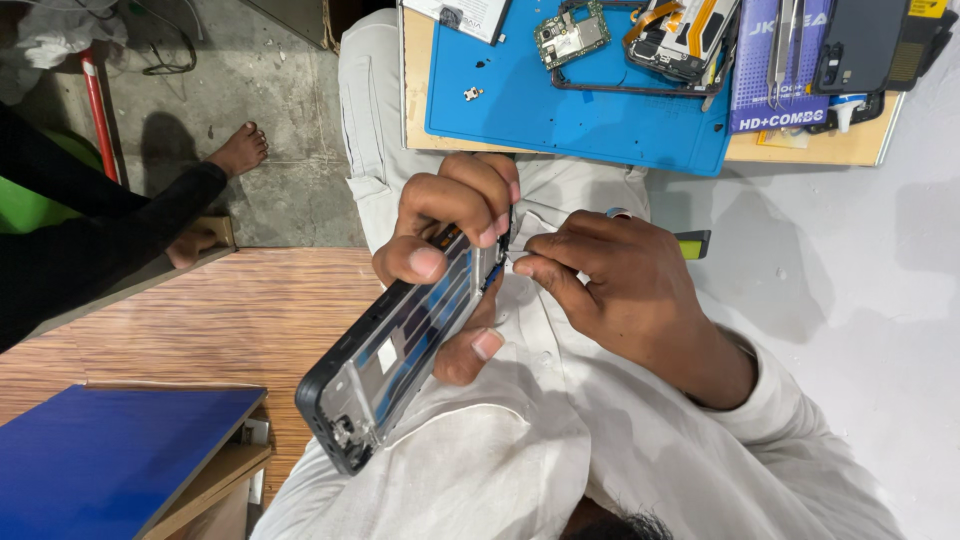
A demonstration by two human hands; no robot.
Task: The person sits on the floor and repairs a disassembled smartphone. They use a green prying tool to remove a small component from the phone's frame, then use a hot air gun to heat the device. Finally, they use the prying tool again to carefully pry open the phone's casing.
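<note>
Hands meet at frame centre over the person's lap, both closed on work. Left hand (450, 240), centre-left of frame, grips an opened phone frame (400, 350): thumb tip on its near face, fingers curled over the upper end, one fingertip under the lower edge. Phone frame is dark-rimmed, tilted, running from centre down to lower-left, inner side showing with blue and grey patches and a small white sticker. Right hand (620, 280), centre-right, is pinched shut, thumb and forefinger tips pressed at the phone frame's upper end just beside the left fingers; what sits in the pinch is too small to tell. Small yellow-green and black item (692, 244) peeks out behind the right hand, partly hidden. White shirt and trousers (520, 450) fill lower centre beneath both hands. Upper centre: blue work mat (560, 110) on a wooden board (850, 145), well apart from the hands. On the mat, a green circuit board (570, 35) near the top, a second opened phone body (680, 35) with orange flex strips to its right, one small loose metal part (472, 93) at mat's left. Upper right: purple box (765, 100) with metal tweezers (785, 40) lying on it, dark phone panel (860, 45) beside. Left edge: another person's black sleeve (100, 240) and bare foot (240, 148) on grey floor. Lower left: blue panel (100, 450) on wood-pattern surface (220, 320).
</note>
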